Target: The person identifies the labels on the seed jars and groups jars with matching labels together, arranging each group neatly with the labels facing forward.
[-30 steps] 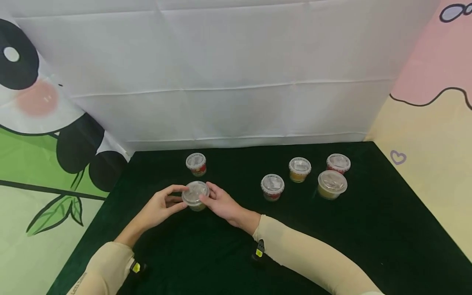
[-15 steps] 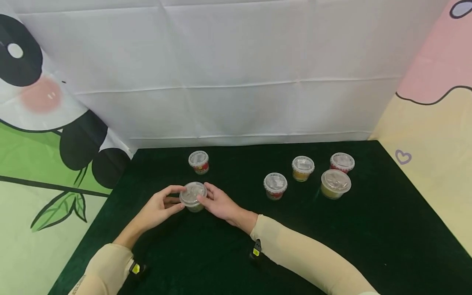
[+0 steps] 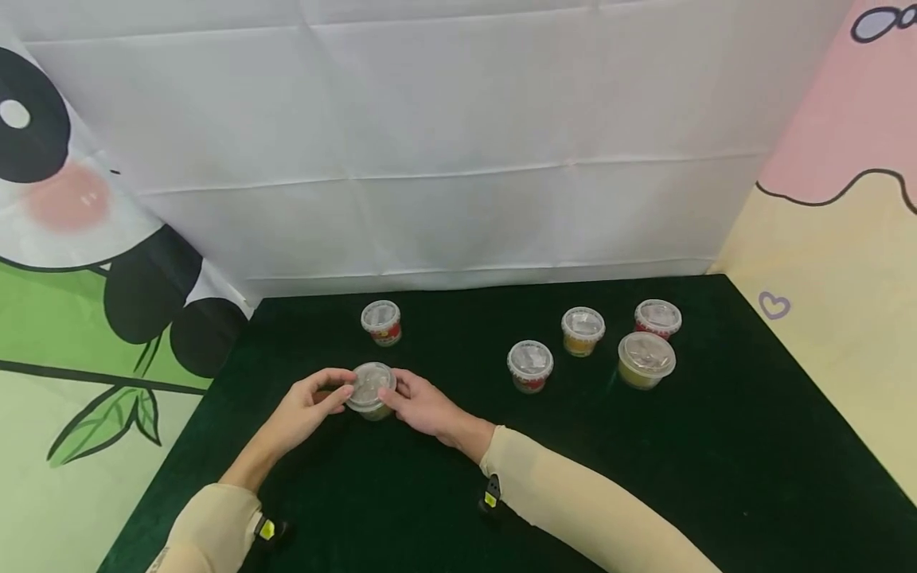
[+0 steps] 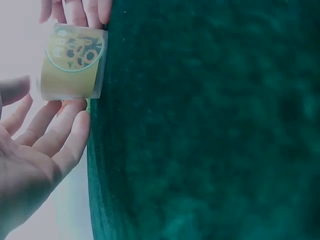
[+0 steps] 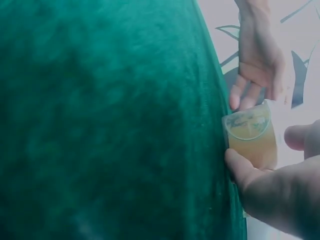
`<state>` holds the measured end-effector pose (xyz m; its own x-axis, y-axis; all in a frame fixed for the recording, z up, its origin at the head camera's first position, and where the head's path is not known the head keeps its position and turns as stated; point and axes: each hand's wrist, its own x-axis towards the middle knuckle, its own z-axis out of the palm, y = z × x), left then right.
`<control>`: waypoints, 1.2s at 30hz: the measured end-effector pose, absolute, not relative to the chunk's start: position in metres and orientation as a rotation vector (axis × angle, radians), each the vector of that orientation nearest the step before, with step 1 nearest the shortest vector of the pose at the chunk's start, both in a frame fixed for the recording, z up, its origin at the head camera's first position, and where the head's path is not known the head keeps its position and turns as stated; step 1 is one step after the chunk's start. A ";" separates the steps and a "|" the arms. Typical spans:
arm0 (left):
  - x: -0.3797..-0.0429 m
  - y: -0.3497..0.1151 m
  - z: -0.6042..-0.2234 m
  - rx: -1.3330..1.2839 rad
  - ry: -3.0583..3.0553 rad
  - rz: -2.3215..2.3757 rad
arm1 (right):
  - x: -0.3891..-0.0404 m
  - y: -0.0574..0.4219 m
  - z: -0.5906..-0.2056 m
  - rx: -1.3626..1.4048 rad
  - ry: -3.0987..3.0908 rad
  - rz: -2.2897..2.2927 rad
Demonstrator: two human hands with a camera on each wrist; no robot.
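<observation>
A small lidded plastic tub [image 3: 371,388] with yellowish contents stands upright on the dark green cloth, left of centre. A printed label shows on its side in the left wrist view, where the tub [image 4: 74,62] lies between both hands' fingers. My left hand [image 3: 304,406] holds its left side by the fingertips, with the thumb at the near edge of the lid. My right hand [image 3: 430,407] grips the right side, thumb on the lid's edge and fingers behind. In the right wrist view, the right hand [image 5: 280,185] partly covers the tub's lower part.
A red-labelled tub [image 3: 381,322] stands behind the held one. To the right are another red tub [image 3: 530,366], an orange-yellow tub [image 3: 582,330], a larger yellow tub [image 3: 646,360] and a red tub [image 3: 657,317] behind it. A white cloth wall [image 3: 458,215] closes off the back.
The held tub has shifted slightly left and nearer, both hands moving with it. My left thumb has moved up toward the index finger. The other tubs stay put; the head view shifts slightly.
</observation>
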<state>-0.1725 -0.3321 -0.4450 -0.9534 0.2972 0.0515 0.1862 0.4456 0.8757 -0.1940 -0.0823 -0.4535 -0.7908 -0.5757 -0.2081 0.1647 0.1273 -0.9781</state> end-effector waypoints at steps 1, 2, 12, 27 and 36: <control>-0.172 -0.332 -0.446 0.433 2.575 1.547 | -0.194 -0.083 -0.453 -0.375 1.843 -1.719; -0.171 -0.332 -0.448 0.436 2.578 1.553 | -0.194 -0.083 -0.453 -0.354 1.828 -1.723; -0.171 -0.328 -0.453 0.428 2.589 1.586 | -0.199 -0.084 -0.446 -0.246 1.793 -1.702; -0.162 -0.317 -0.439 0.443 2.829 1.304 | -0.202 -0.068 -0.440 -0.482 1.844 -1.601; -0.145 -0.244 -0.415 0.743 3.303 0.891 | -0.207 0.030 -0.397 -1.241 2.197 -1.160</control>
<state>-0.1453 -0.2443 -0.4150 -0.8491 0.2984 0.4358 0.4771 0.7874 0.3904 -0.2066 0.0301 -0.3970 -0.5481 -0.8327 0.0794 -0.5352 0.2762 -0.7983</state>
